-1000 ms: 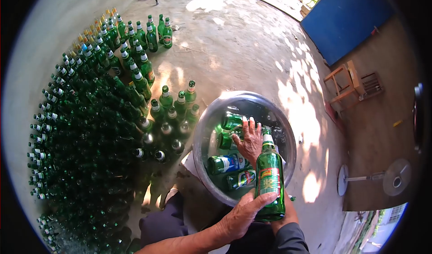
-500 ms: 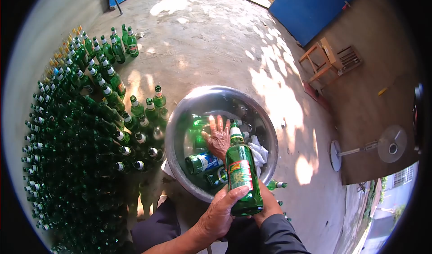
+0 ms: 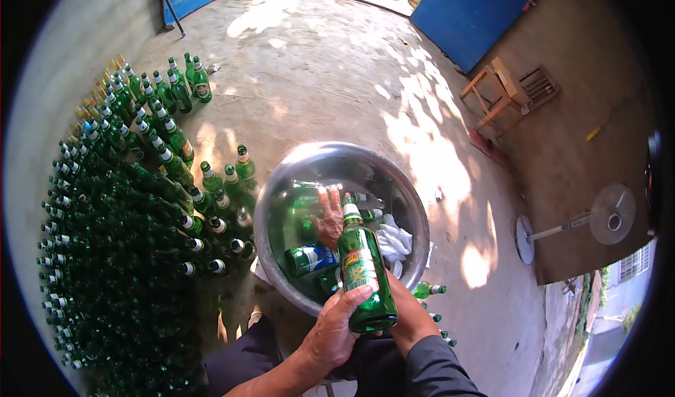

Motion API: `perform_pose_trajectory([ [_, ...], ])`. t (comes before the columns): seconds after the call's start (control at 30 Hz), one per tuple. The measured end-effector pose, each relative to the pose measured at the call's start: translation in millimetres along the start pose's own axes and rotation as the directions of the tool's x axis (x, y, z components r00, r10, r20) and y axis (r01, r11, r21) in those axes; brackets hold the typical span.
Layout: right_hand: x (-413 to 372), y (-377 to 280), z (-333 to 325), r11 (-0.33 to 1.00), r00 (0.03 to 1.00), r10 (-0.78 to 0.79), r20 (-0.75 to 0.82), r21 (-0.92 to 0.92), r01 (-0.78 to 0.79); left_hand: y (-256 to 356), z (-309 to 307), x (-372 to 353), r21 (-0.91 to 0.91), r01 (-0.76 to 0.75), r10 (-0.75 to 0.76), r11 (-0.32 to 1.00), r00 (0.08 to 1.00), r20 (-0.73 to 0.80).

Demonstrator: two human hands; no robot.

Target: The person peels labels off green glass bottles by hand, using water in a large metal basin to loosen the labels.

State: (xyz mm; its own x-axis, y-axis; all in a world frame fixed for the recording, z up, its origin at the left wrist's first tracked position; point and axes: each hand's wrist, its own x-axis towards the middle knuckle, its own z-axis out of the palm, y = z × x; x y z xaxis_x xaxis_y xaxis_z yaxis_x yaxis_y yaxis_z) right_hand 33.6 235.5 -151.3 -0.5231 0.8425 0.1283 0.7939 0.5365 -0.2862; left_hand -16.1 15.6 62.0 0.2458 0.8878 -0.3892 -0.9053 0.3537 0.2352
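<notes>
My left hand (image 3: 336, 324) is wrapped around the lower part of a green glass beer bottle (image 3: 364, 260), which is tilted with its neck away from me. The bottle crosses in front of my right forearm. Beyond it, my right hand (image 3: 328, 221) reaches into a metal basin (image 3: 340, 145) of water with its fingers spread, holding nothing visible. Beside that hand a green bottle with a blue label (image 3: 309, 258) lies in the basin. A white cloth (image 3: 394, 238) rests against the basin's right side, near another green bottle (image 3: 370, 215).
Many green bottles (image 3: 119, 242) stand packed on the left, some (image 3: 232, 179) close to the basin. Several more bottles (image 3: 427, 289) are by its lower right. A wooden stool (image 3: 500, 91) and a standing fan (image 3: 562, 226) are on the right, blue doors (image 3: 478, 17) at the back.
The held bottle has shifted slightly left. My right hand stays in the basin, its fingers less plainly seen. More of the white cloth and the bottle near it shows.
</notes>
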Motion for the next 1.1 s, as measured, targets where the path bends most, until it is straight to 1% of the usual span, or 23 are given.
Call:
perform_pose_trajectory([
  [0.03, -3.3, 2.7, -2.8, 0.999, 0.999, 0.014, 0.041, -0.030, -0.013, -0.1, 0.6, 0.0, 0.006, 0.011, -0.011, 1.000, 1.000, 0.007],
  [0.07, -5.0, 4.8, -4.5, 1.000, 0.999, 0.011, 0.044, -0.030, -0.010, -0.1, 1.1, -0.5, 0.004, 0.008, -0.008, 1.000, 1.000, 0.005],
  [0.13, -7.7, 4.8, -8.6, 0.999, 0.999, -0.017, 0.033, 0.041, 0.016, 0.5, 2.2, -2.0, 0.011, 0.022, -0.022, 1.000, 1.000, 0.006],
  [0.17, -13.5, 2.5, -11.4, 1.000, 1.000, -0.024, -0.006, 0.000, 0.024, 0.1, 1.6, -1.8, 0.010, 0.018, -0.018, 1.000, 1.000, 0.003],
  [0.2, -12.8, -0.3, -13.0, 1.000, 1.000, -0.027, -0.004, 0.003, 0.027, -1.0, 0.3, -1.5, 0.009, 0.026, -0.026, 1.000, 1.000, 0.006],
  [0.27, -10.6, -6.4, -15.9, 0.990, 0.983, -0.114, -0.142, 0.066, 0.125, -1.5, -0.3, -1.7, 0.006, 0.032, -0.032, 0.999, 0.999, 0.004],
  [0.3, -11.7, -7.9, -18.7, 0.987, 0.988, -0.114, -0.106, 0.100, 0.125, -1.3, 0.0, -1.8, 0.002, 0.032, -0.032, 0.999, 0.999, 0.010],
  [0.33, -9.8, -12.9, -21.8, 0.987, 0.988, -0.115, -0.105, 0.102, 0.126, -0.9, 0.3, -2.0, -0.002, 0.034, -0.034, 0.999, 0.999, 0.016],
  [0.4, -6.1, -25.3, -26.5, 0.966, 0.955, -0.204, -0.213, 0.113, 0.232, 0.1, 0.9, -2.4, -0.004, 0.031, -0.031, 1.000, 0.999, 0.013],
  [0.43, -7.3, -35.2, -34.1, 0.970, 0.965, -0.190, -0.180, 0.117, 0.213, 0.6, 1.6, -2.4, -0.007, 0.029, -0.029, 1.000, 1.000, 0.012],
  [0.47, -6.7, -44.1, -42.2, 0.971, 0.965, -0.188, -0.181, 0.117, 0.211, 1.4, 2.4, -2.5, -0.005, 0.031, -0.031, 1.000, 0.999, 0.013],
  [0.53, -3.6, -59.0, -55.5, 0.986, 0.986, -0.160, 0.043, -0.049, 0.162, 3.0, 3.2, -3.3, 0.010, 0.040, -0.040, 0.999, 0.999, 0.026],
  [0.6, -4.6, -63.6, -54.9, 0.985, 0.986, -0.157, 0.061, -0.056, 0.161, 3.4, 2.8, -3.8, 0.012, 0.045, -0.045, 0.999, 0.999, 0.021],
  [0.7, -5.4, -70.0, -55.9, 0.988, 0.989, -0.107, 0.104, -0.099, 0.117, 2.0, 1.4, -3.1, 0.006, 0.048, -0.048, 0.999, 0.999, 0.008],
  [0.77, -6.0, -70.6, -50.6, 0.988, 0.991, -0.096, 0.091, -0.110, 0.106, 1.7, 1.2, -3.3, -0.003, 0.041, -0.041, 0.999, 0.999, -0.003],
  [0.87, -8.5, -67.5, -44.2, 0.985, 0.994, -0.080, 0.078, -0.144, 0.090, 1.6, 2.4, -3.8, 0.004, 0.051, -0.051, 0.999, 0.998, 0.024],
  [0.93, -9.6, -66.4, -41.4, 0.978, 0.989, -0.145, -0.016, -0.157, 0.140, -0.2, 2.1, -3.7, 0.005, 0.049, -0.050, 0.999, 0.999, 0.018],
  [0.97, -10.4, -67.4, -44.6, 0.988, 0.994, -0.066, 0.082, -0.135, 0.077, -0.9, 1.5, -3.6, 0.002, 0.045, -0.045, 0.999, 0.999, 0.016],
  [1.0, -11.1, -68.3, -46.1, 0.988, 0.994, -0.070, 0.084, -0.134, 0.081, -1.7, 0.6, -3.7, 0.002, 0.048, -0.048, 0.999, 0.999, 0.018],
  [1.07, -12.9, -69.7, -49.7, 0.993, 0.996, -0.092, -0.003, -0.070, 0.091, -2.5, 0.8, -4.2, -0.001, 0.049, -0.049, 0.999, 0.999, 0.021],
  [1.1, -15.8, -70.6, -51.6, 0.993, 0.994, -0.093, -0.058, -0.077, 0.089, -2.8, 1.1, -4.7, 0.009, 0.053, -0.053, 0.999, 0.998, 0.020],
])
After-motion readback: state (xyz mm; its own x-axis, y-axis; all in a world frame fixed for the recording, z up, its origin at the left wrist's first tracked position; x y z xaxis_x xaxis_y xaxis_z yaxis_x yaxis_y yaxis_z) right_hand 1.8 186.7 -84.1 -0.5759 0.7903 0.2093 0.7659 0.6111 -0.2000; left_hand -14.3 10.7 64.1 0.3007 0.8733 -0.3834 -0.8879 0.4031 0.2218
